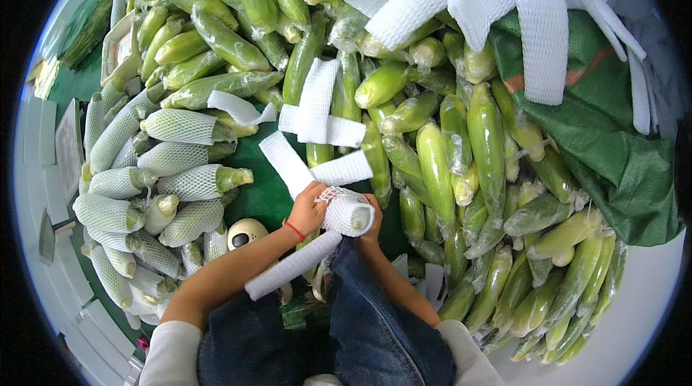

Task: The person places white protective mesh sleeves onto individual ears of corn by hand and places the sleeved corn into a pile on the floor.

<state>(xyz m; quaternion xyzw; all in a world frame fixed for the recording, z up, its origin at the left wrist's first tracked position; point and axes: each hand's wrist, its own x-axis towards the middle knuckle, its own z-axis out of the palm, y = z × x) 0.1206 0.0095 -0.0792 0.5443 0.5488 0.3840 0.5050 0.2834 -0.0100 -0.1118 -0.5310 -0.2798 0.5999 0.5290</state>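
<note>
Both my hands are on one film-wrapped ear of corn (361, 219) that points up at me above my knees, with a white foam net sleeve (343, 207) around it. My left hand (310, 208) pinches the stretched net edge of the sleeve. From the right, my right hand (373, 224) wraps the side of the sleeved ear, its fingers partly hidden. A loose flat foam sleeve (292, 266) lies across my lap below the left wrist. Just beyond my hands, more flat foam sleeves (285, 161) lie crossed on the green ground cover (251, 161).
Sleeved ears of corn (189, 180) are heaped at the left. Film-wrapped ears without sleeves (432, 170) pile up ahead and to the right. Foam sleeves (538, 29) drape over a green woven sack (605, 159) at upper right. A cream, round-ended object (246, 233) sits by my left forearm.
</note>
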